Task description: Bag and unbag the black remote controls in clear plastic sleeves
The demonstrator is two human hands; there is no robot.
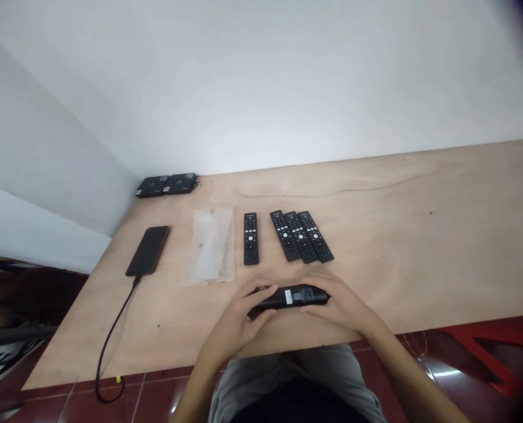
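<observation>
Both hands hold one black remote (293, 296) near the table's front edge. Its back faces up, with a white label and small print showing. My left hand (247, 311) grips the left end, and my right hand (334, 299) is wrapped round the right end. Just beyond, a single remote (251, 239) lies with its buttons up. To its right, three more remotes (302, 237) lie slanted side by side, buttons up. A clear plastic sleeve (212, 245) rests flat left of the single remote.
A phone (148, 251) with a dark cable (115, 329) hanging over the front edge lies on the left of the wooden table (419, 235). Two black boxes (166, 184) sit at the back left corner by the wall. A red object (485, 352) stands at the lower right.
</observation>
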